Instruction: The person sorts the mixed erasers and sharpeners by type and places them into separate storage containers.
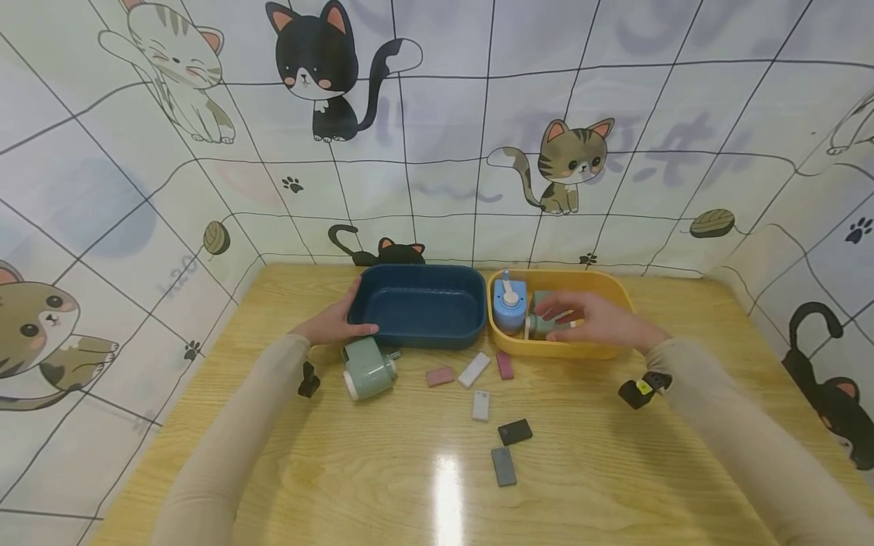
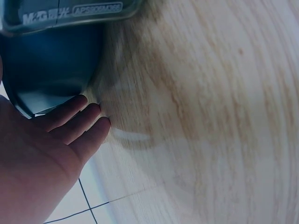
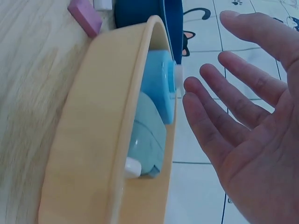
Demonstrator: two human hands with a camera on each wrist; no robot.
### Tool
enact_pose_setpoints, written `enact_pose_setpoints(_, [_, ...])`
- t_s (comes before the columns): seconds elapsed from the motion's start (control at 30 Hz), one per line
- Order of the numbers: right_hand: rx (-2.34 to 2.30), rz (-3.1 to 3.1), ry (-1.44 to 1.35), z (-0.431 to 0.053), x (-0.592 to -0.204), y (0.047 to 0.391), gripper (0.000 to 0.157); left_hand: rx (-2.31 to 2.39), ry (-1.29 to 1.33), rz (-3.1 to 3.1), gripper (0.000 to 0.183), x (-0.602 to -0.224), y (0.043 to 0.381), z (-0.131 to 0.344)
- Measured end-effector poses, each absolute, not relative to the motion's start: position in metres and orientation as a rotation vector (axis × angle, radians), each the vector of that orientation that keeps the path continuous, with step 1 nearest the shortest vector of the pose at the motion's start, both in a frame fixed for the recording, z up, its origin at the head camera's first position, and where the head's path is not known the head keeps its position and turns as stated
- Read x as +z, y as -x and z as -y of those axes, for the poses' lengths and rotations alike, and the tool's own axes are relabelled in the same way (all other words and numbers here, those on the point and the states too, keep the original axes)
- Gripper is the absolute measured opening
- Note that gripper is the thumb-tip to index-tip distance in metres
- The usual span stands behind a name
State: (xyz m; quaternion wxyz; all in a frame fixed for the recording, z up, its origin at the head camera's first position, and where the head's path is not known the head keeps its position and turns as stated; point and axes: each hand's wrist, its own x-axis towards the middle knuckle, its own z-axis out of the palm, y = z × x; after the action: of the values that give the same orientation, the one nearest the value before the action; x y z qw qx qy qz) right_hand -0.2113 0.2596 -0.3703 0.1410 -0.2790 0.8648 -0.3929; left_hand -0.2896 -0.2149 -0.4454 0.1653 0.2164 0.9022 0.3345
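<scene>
My left hand point(image 1: 331, 320) rests against the left end of a dark blue bin point(image 1: 423, 335), thumb near its front corner and fingers straight along the outer wall. Close to that thumb, a green pencil sharpener point(image 1: 369, 371) lies on the table; its lettered side point(image 2: 70, 17) fills the top of the left wrist view. Over a yellow bin point(image 1: 587, 349) my right hand point(image 1: 601, 318) hovers with fingers spread, apart from the things inside. That bin holds a blue pencil sharpener point(image 1: 509, 309) and a second green sharpener point(image 3: 148, 140), partly covered by the hand in the head view.
Several small eraser-like blocks lie in front of the bins: pink point(image 1: 440, 376), white point(image 1: 474, 369), magenta point(image 1: 504, 365), black point(image 1: 515, 432) and grey point(image 1: 504, 466). The bins stand side by side against a cat-patterned wall covering point(image 1: 437, 182) at the table's back edge.
</scene>
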Motion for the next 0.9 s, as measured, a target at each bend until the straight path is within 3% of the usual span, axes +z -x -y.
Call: enact_pose_setpoints(0.9, [-1.183,-2.320,1.048,-0.179,-0.418,0.184,0.034,0.960,-0.565,-2.530,0.117,-0.446,0.292,0.216])
